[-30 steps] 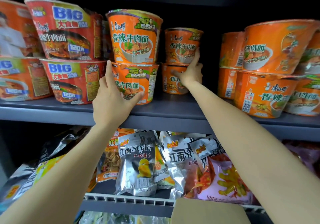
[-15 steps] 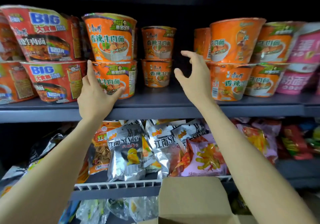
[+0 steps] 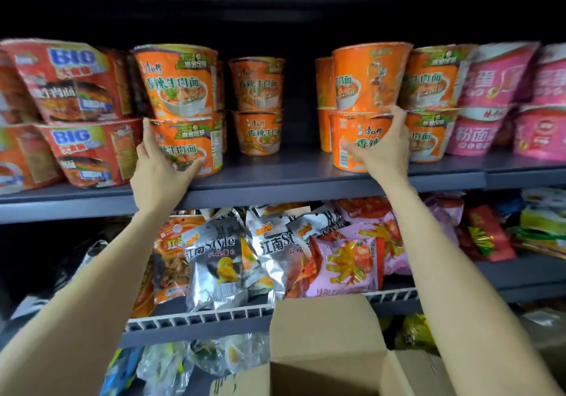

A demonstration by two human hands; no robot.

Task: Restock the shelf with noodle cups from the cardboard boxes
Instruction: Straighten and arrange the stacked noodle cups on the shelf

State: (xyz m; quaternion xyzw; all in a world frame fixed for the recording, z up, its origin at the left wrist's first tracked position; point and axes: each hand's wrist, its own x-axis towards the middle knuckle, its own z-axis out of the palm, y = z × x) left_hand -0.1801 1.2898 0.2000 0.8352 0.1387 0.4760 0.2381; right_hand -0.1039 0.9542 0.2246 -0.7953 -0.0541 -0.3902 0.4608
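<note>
the person reaches up with both arms to the grey shelf [image 3: 306,178], where noodle cups stand two high. the left hand [image 3: 159,172] is on the lower orange cup [image 3: 191,143] of the left front stack: the fingers lie up the cup's left side and the thumb presses on its front near the bottom, so the hand clasps it. one more orange cup [image 3: 177,80] sits on top of this one. the right hand [image 3: 384,150] is spread over the front of the lower orange cup [image 3: 352,141] of the right front stack, with fingertips at its upper rim and the thumb pointing left across the label; it grips this cup, and a second orange cup [image 3: 367,77] stands on it.

between the two held stacks, further back on the shelf, there is a stack of two smaller-looking orange cups [image 3: 257,107], with a free gap of shelf in front of them. behind the right stack the edge of another orange stack shows, and just to its right stand two more orange cups [image 3: 428,104]. on the far left there are red cups marked "big" [image 3: 76,113], at least four visible, partly cut by the frame. on the far right there are pink cups [image 3: 496,101], four visible in two stacks.

on the lower shelf lie many snack bags [image 3: 214,261], silver, orange and pink; the number cannot be counted. at the bottom, open cardboard boxes [image 3: 324,340] show their flaps.
</note>
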